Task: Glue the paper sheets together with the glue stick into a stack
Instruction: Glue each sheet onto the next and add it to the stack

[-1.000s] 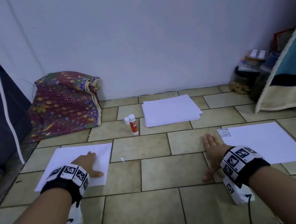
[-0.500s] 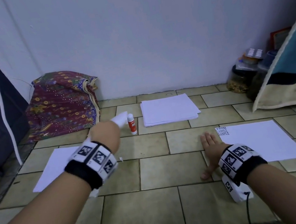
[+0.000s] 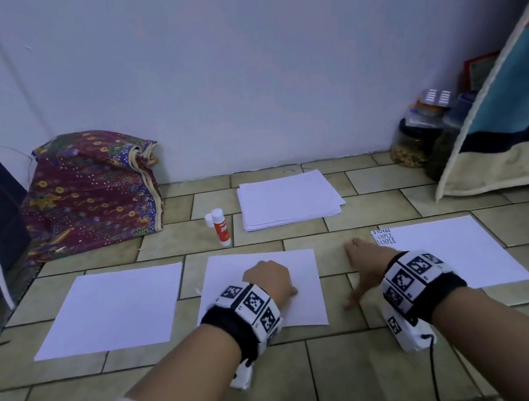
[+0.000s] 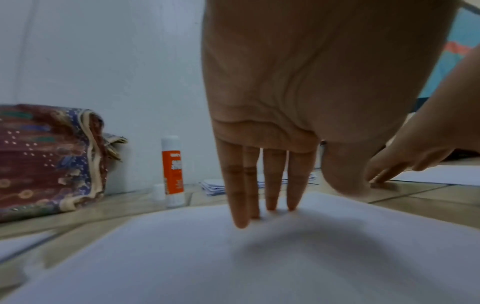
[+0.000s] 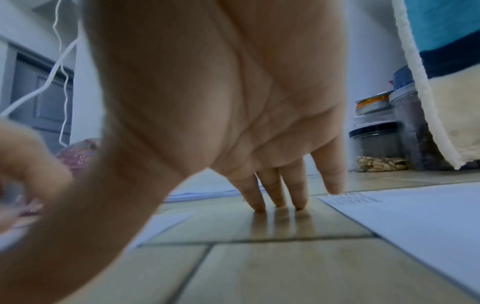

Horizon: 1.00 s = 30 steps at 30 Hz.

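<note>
Middle sheet [image 3: 301, 264] under left hand [image 3: 268, 277]

Left hand [image 3: 269, 281] flat on the middle sheet [image 3: 301, 264], right hand [image 3: 364, 260] on floor tiles [image 3: 345, 367].
</note>
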Each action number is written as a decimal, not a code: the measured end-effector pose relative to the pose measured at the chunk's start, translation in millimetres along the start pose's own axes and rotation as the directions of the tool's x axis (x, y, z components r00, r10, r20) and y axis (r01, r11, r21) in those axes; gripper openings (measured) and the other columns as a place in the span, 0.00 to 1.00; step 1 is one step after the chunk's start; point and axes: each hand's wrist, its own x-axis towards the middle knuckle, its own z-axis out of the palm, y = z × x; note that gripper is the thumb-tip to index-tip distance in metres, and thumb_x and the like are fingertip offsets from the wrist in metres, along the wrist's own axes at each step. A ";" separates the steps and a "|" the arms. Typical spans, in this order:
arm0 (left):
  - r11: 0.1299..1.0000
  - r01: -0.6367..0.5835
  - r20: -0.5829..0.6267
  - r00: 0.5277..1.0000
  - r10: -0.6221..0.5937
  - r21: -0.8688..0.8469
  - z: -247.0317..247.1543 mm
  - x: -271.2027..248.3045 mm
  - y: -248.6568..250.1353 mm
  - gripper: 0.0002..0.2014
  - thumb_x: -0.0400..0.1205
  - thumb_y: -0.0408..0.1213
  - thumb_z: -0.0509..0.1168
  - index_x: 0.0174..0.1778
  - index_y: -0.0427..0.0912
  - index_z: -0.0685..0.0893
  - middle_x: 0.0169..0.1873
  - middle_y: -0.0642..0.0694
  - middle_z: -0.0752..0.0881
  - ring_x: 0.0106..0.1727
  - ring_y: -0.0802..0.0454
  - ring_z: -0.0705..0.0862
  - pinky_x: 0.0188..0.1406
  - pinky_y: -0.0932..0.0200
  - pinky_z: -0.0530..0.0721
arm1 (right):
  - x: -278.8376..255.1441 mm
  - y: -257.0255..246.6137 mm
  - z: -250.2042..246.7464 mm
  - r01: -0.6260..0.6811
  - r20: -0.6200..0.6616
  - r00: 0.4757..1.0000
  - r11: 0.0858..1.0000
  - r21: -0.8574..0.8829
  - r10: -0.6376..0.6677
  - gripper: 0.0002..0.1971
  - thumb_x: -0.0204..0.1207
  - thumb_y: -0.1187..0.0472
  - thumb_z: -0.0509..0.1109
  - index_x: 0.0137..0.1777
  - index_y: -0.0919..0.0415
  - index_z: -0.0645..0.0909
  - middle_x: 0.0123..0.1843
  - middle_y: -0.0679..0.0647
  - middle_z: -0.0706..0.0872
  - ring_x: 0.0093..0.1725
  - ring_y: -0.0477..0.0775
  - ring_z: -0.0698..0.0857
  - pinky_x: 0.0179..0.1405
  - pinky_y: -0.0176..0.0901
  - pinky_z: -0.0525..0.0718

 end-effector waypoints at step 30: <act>0.992 -0.127 0.170 0.978 0.123 0.016 31.2 18.6 -50.3 0.35 0.88 0.39 0.57 0.84 0.59 0.42 0.83 0.49 0.33 0.84 0.34 0.37 0.76 0.31 0.64 | 70.7 -130.7 -76.1 0.382 -0.366 0.919 0.568 0.729 -0.148 0.08 0.79 0.55 0.68 0.50 0.59 0.80 0.53 0.58 0.86 0.42 0.53 0.83 0.36 0.40 0.78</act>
